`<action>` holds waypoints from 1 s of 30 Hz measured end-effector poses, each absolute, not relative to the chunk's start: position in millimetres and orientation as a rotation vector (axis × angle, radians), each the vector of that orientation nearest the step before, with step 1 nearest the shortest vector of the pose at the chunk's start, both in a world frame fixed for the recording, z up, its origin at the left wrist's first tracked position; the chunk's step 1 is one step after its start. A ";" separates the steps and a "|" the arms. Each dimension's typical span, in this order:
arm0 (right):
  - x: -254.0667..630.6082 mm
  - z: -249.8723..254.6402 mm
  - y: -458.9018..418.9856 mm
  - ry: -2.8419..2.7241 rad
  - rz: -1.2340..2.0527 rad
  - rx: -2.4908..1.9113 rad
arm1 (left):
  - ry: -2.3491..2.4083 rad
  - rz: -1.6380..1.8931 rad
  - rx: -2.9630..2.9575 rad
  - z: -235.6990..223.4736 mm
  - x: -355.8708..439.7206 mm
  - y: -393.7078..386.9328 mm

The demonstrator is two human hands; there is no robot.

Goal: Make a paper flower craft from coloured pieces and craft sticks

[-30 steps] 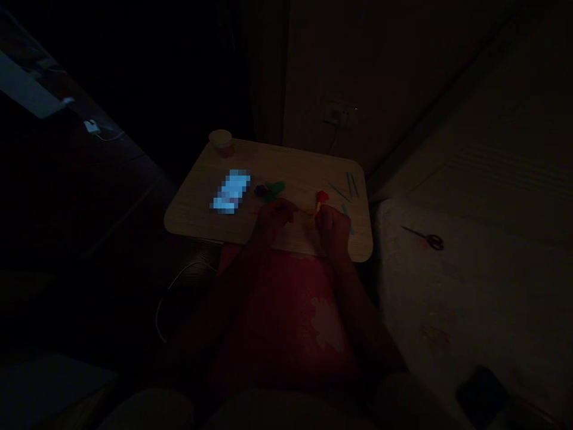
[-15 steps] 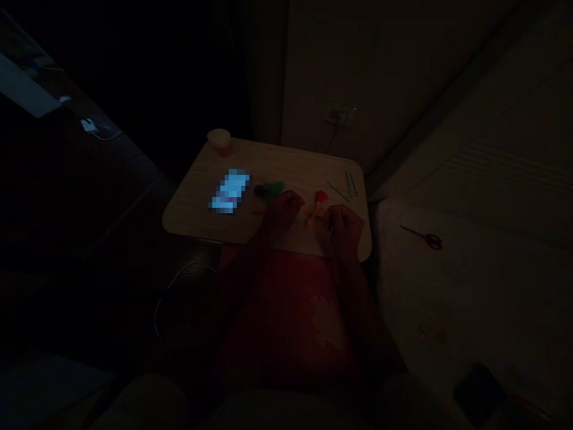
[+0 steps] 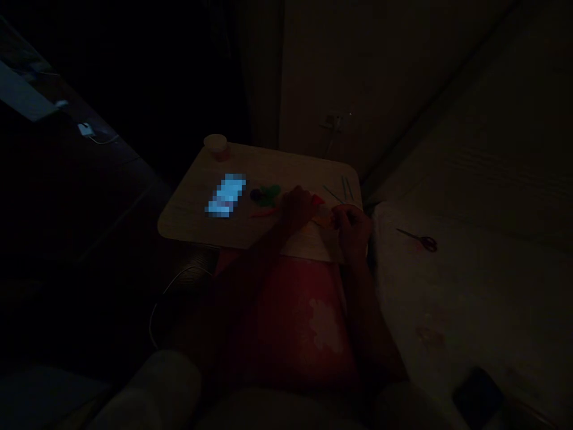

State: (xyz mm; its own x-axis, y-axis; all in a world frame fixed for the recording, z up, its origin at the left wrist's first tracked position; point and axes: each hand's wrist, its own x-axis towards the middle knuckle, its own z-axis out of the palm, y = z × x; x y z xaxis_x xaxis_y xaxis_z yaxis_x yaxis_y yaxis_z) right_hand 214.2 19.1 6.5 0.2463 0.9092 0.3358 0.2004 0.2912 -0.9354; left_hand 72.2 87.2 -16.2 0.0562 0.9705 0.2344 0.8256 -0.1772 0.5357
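Observation:
The scene is very dark. Over the small wooden table (image 3: 188, 224), my left hand (image 3: 299, 206) has its fingers curled down beside a small red piece (image 3: 317, 200). What it grips, if anything, is hidden. My right hand (image 3: 354, 230) is closed in a pinch at the table's right side, on a thin yellow-orange piece (image 3: 323, 222) that reaches toward the left hand. Left of my left hand lie a green piece (image 3: 271, 194), a dark purple lump (image 3: 256, 196) and a red strip (image 3: 265, 212).
A bright phone (image 3: 226, 196) lies on the table's left, with a cup (image 3: 216, 148) at the back corner. Thin teal sticks (image 3: 347, 188) lie at the back right. Scissors (image 3: 427, 242) rest on the pale surface to the right. A wall socket (image 3: 335, 120) is behind.
My left hand has moved right, close to the red piece, and covers part of the yellow-orange piece. My right hand has shifted slightly right. The view has moved a little.

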 end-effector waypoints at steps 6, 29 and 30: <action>214.7 19.8 22.6 -1.360 0.631 -1.224 | 1.404 1.276 2.012 -0.9 48.0 63.4; 198.3 93.2 5.1 -2.057 0.351 -0.914 | 1.345 1.543 2.129 0.1 15.5 9.1; 197.5 92.4 5.2 -2.068 0.358 -0.912 | 1.334 1.542 2.133 -0.3 15.6 9.2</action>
State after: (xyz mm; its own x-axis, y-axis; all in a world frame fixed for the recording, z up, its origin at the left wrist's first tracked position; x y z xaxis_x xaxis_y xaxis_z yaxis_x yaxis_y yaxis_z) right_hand 197.5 5.2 92.4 -0.3945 0.7152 0.5770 0.4793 0.6958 -0.5348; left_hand 15.6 9.2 -0.3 0.0536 0.7469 0.6627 0.5483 -0.5767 0.6056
